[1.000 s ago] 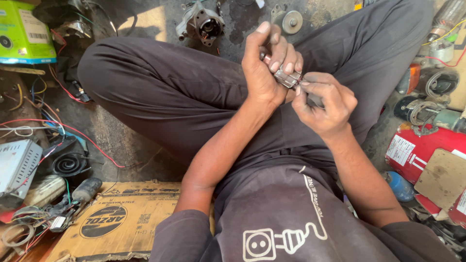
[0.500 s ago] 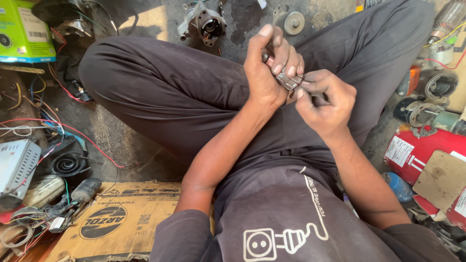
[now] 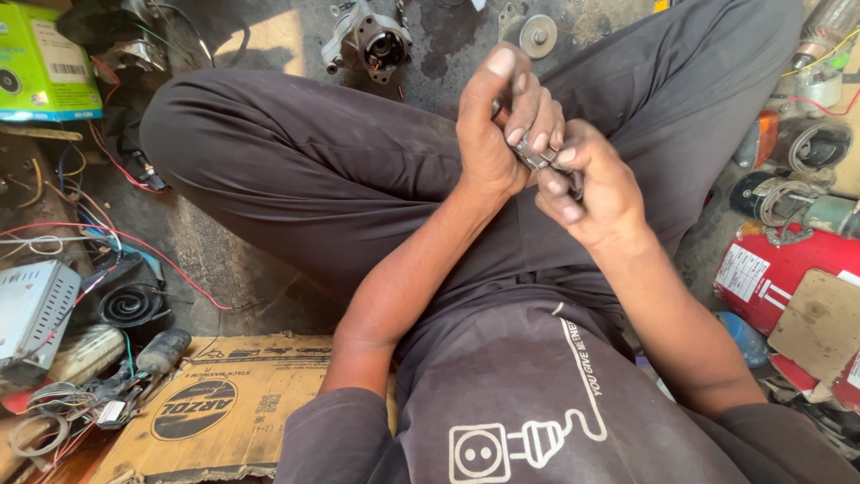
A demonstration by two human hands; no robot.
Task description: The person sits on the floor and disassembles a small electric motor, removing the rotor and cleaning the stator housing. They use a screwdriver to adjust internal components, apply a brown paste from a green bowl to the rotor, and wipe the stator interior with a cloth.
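Metal part (image 3: 536, 154), small and grey, sits pinched between my two hands above my crossed legs, roughly in the middle of the upper half of the view. My left hand (image 3: 506, 121) is closed around its upper end, thumb raised and fingers (image 3: 537, 134) curled over it. My right hand (image 3: 587, 184) grips the lower end from the other side, fingers folded tight, so the two hands touch each other around the piece. Most of the part is hidden by the fingers, and I cannot tell its full shape.

I sit on the floor (image 3: 269, 36), which is stained concrete. Just beyond my left knee lies a metal motor housing (image 3: 369, 43) with a dark round opening, and a little to its right a round metal disc (image 3: 528, 34). At the far upper left stands a green and yellow box (image 3: 45, 67). Red and blue wires (image 3: 107, 242) trail over the floor at my left, near a grey ribbed casing (image 3: 31, 314) and a black coiled piece (image 3: 130, 305). A flat sheet of cardboard (image 3: 224, 403) lies beside my left elbow. At my right, a red canister (image 3: 779, 278) rests among copper-wound parts (image 3: 788, 202).
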